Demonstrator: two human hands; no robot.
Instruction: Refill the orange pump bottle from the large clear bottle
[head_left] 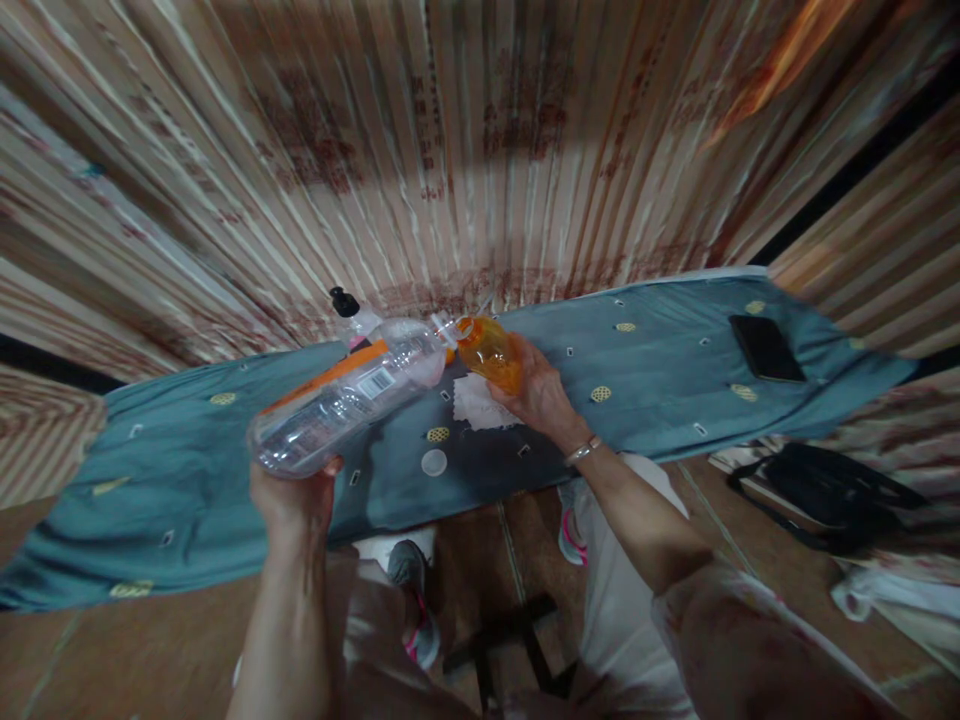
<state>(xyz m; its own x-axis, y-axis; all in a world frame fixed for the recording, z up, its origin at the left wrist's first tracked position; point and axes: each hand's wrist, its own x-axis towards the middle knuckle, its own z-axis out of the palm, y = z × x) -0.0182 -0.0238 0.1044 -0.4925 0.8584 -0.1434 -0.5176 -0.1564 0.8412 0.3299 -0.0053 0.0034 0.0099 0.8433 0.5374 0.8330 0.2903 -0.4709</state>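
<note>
A large clear plastic bottle (352, 395) with an orange-edged label and a barcode lies tilted in my left hand (296, 495), which grips its base end. Its neck points right and meets the mouth of a small orange bottle (489, 355). My right hand (541, 395) is wrapped round that orange bottle, holding it tipped toward the clear one. Whether the two mouths touch, I cannot tell. Beneath the orange bottle, a crumpled white tissue (480, 402) rests on the cloth. A round whitish cap or disc (434, 462) lies nearer to me.
A teal patterned cloth (645, 390) covers the long table. Behind the clear bottle stands a bottle with a black pump top (344, 301). A black phone (766, 348) lies at the right. Striped curtains (480, 150) hang behind; a black bag (832, 490) sits at the lower right.
</note>
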